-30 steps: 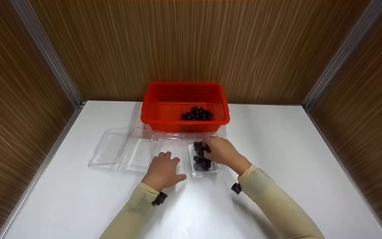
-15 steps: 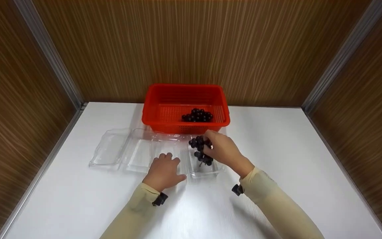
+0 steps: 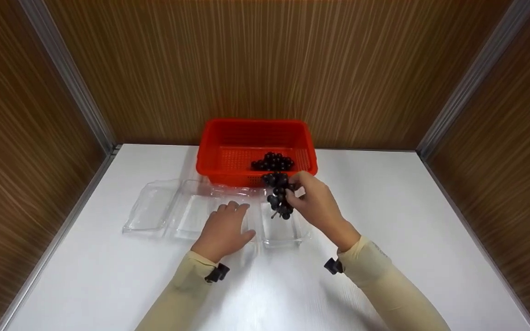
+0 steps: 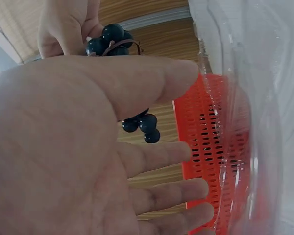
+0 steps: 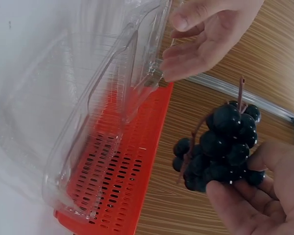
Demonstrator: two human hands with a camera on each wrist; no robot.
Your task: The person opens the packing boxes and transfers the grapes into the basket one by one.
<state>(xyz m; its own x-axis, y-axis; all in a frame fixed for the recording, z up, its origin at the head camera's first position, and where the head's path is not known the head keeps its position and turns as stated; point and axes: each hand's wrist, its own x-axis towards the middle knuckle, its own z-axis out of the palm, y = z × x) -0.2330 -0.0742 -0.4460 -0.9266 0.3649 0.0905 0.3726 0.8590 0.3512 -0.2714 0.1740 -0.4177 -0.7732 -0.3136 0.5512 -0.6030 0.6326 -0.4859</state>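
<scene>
A bunch of dark grapes (image 3: 278,195) hangs above the right compartment of the clear plastic containers (image 3: 279,235). My right hand (image 3: 318,204) pinches it from the right side between thumb and fingers. In the right wrist view the grapes (image 5: 218,147) show a brown stem sticking up, with the thumb and fingers of the right hand (image 5: 264,196) around their lower edge. Over the middle of the clear plastic, my left hand (image 3: 223,232) stretches out with its thumb apart. Its fingers hold nothing in the left wrist view, where the palm (image 4: 54,147) fills much of the frame.
Behind the containers stands a red perforated basket (image 3: 210,158) with another dark grape bunch (image 3: 273,162) inside. A clear lid flap (image 3: 151,207) lies to the left. Wood-grain panels (image 3: 265,59) enclose the white table (image 3: 375,197) at the back and sides.
The grape bunch has risen out of the right compartment, gripped in the right hand, and moved toward the basket. The left hand has shifted slightly forward and left.
</scene>
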